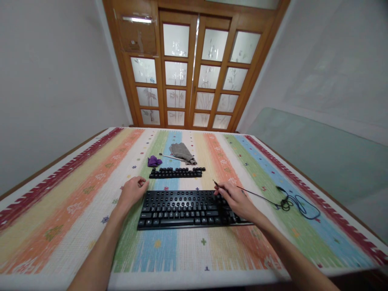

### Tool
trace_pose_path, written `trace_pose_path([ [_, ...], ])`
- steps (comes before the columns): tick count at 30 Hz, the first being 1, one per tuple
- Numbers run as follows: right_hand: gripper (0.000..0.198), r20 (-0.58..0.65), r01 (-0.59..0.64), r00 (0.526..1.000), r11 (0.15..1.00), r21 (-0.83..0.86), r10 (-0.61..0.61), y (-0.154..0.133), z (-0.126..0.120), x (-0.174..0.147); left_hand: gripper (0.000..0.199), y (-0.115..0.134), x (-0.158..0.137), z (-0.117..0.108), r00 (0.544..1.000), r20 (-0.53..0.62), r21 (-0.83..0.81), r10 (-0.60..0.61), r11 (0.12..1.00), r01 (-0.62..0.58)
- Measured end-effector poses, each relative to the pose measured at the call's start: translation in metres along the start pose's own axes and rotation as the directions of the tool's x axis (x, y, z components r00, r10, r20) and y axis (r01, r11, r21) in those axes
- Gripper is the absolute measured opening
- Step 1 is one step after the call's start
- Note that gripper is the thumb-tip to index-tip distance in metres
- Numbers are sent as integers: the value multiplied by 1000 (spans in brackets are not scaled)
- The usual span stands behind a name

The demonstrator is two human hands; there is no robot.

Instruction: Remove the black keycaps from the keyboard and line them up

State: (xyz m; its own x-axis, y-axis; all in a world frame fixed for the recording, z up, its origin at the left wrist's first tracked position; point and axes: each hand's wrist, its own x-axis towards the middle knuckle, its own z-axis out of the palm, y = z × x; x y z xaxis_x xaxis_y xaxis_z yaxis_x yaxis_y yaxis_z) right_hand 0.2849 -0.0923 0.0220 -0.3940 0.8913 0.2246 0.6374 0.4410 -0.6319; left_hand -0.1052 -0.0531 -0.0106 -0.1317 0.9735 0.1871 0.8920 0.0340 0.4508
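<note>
My right fingers [222, 186] pinch a slim dark tool [215, 183] over the keyboard's [178, 209] right side. Black board, upper rows look stripped, lower rows capped. Left fingers [142, 180] curled by its far-left corner; can't tell grip. Loose keycaps [176, 175] lined up beyond, between hands. Tabletop [75, 226] edge well left of left fingers.

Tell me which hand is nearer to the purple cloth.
Left. The left hand sits nearer the camera than the purple cloth and slightly left of it; the right hand is farther off, to the cloth's right, over the keyboard.
</note>
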Motion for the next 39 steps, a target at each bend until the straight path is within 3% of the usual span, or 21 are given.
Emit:
trace_pose_path([
  [8,17,38,55,998,994,92,-59,-33,13,15,37,1,-44,-11,999,-4,-152,48,987,-48],
  [18,5,43,244,962,923,296,-269,-82,78,53,34,-9,-95,7,983,-166,-313,79,941,-129],
  [27,9,-3,293,955,944,150,-296,-115,106,70,27,-10,-102,10,962,-218,-281,165,933,-224],
  [35,6,-36,283,955,862,422,-295,-126,128,83,26,-3,-106,5,919,-288,-255,267,904,-343],
  [39,5,36,213,958,791,574,-284,-130,140,89,30,-6,-106,3,908,-299,-269,293,887,-375],
])
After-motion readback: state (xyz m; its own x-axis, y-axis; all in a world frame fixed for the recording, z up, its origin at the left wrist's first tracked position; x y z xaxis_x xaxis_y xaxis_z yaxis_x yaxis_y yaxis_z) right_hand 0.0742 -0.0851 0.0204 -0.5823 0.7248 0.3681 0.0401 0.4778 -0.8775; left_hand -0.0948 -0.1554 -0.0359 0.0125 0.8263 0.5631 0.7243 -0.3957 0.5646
